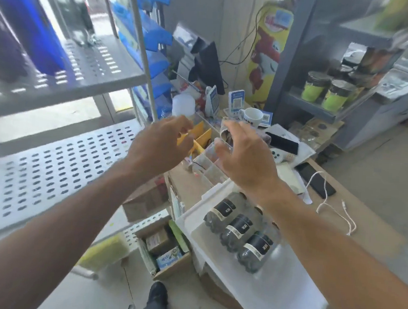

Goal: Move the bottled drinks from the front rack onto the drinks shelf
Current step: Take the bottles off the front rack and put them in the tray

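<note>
Below both empty hands' loosely spread fingers [226, 129] lie three bottles [237, 231] (white tray).

Perforated shelf [59, 168]: grey painted sheet metal, matt, punched with rows of oval slots; a second shelf of the same metal sits above it, carried on smooth round metal posts [142, 51]. Right of the shelf, three bottles [238, 231]: clear glossy plastic with dark contents and matt black paper-like labels, lying in a white tray [273, 287] of smooth, slightly glossy plastic. Below the shelf's right corner, a brown cardboard box [167, 250], matt and fibrous. Beyond the tray, a counter [366, 228] of pale wood-look board, satin; on it a glossy white ceramic mug [252, 116] and a white cable [332, 206] with smooth plastic sheath.
</note>
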{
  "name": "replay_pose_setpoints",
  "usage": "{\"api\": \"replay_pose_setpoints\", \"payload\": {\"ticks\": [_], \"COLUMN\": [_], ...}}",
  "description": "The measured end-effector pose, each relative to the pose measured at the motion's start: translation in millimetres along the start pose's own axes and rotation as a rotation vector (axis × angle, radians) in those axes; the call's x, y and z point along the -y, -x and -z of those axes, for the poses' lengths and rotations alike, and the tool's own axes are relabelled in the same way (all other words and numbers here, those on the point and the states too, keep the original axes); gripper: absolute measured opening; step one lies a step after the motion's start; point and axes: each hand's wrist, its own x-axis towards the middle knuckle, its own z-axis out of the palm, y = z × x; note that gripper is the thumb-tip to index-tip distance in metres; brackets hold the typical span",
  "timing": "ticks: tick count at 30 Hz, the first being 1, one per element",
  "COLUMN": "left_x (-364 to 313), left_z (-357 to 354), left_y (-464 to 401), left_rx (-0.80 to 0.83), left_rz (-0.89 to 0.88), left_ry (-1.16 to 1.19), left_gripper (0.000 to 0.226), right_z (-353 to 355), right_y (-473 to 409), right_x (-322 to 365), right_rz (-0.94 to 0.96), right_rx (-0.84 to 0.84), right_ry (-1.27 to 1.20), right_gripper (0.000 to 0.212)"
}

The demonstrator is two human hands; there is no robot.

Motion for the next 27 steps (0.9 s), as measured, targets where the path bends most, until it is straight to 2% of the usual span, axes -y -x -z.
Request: {"api": "replay_pose_setpoints", "payload": {"ticks": [6, 15, 22, 27], "left_x": [36, 104, 150, 182], "left_z": [64, 122, 136, 137], "left_y": [-6, -17, -39, -56], "left_rx": [-0.158, -0.193, -0.227, -0.227], "left_rz": [0.053, 0.183, 0.207, 0.263], "left_ry": [-0.194, -0.323, -0.424, -0.421], "left_gripper": [0.027, 0.03, 0.032, 0.032], "right_z": [-3, -23, -71, -116], "right_y": [-62, -153, -231, -295], "right_x": [63, 144, 185, 203], "right_rz": [0.217, 0.446, 0.485, 0.321], "right_rx": [0.028, 0.056, 0.136, 0.229], "right_ry": [0.084, 0.183, 0.145, -0.044], "right_gripper": [0.043, 0.044, 0.049, 0.06]}}
